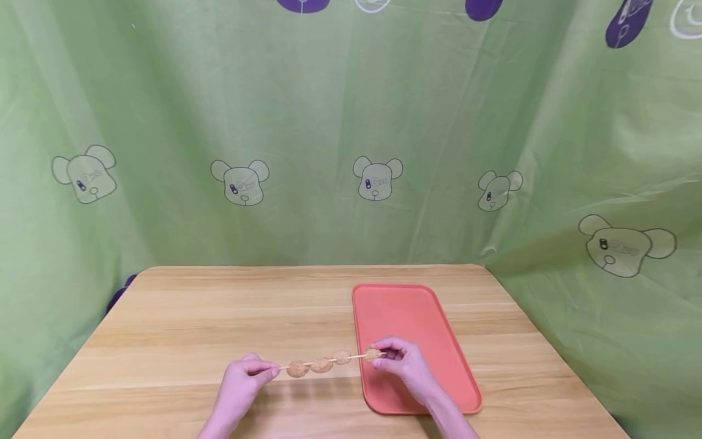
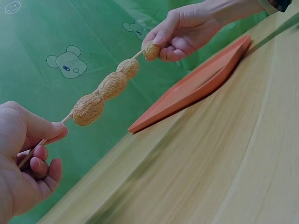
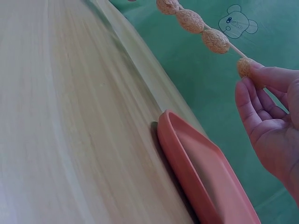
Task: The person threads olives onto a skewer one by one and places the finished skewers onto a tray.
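My left hand [image 1: 241, 384] pinches one end of a thin wooden skewer [image 2: 69, 117] between thumb and fingers, above the table. Several brown, wrinkled, oval balls are threaded on it; three of them, such as the ball nearest the left hand [image 2: 88, 110], sit close together along the middle. Toward the far end, my right hand [image 1: 408, 369] pinches another ball [image 3: 245, 67], with a stretch of bare skewer between it and the others. In the head view the skewer's tip shows just past this ball. The right hand is over the red tray [image 1: 406, 317].
The tray lies flat on the right half of a wooden table [image 1: 219, 317], its near end close to my right forearm. A green curtain [image 1: 307, 110] with bear-head prints hangs behind and along both sides of the table.
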{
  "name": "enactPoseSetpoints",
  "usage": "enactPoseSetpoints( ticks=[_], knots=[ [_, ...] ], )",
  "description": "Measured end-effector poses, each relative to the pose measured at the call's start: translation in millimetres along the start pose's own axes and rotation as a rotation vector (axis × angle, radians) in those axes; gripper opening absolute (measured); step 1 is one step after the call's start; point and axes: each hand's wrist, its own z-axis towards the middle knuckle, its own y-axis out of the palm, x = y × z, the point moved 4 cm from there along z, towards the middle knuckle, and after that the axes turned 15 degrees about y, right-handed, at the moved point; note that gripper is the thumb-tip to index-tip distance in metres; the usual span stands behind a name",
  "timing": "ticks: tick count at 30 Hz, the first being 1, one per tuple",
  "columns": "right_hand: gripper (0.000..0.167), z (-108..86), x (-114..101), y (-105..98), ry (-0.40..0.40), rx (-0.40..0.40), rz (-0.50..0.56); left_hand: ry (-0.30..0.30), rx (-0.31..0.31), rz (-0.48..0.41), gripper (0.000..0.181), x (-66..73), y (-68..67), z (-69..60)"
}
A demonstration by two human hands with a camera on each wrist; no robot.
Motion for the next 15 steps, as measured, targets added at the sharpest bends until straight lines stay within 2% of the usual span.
enactPoseSetpoints(
  ticks=[15],
  knots=[
    [0.038, 5.1, 3.1, 5.6, 0.021, 0.0, 0.003, 0.002, 0.008, 0.0, 0.007, -0.1, -1.9, -0.2]
  ],
)
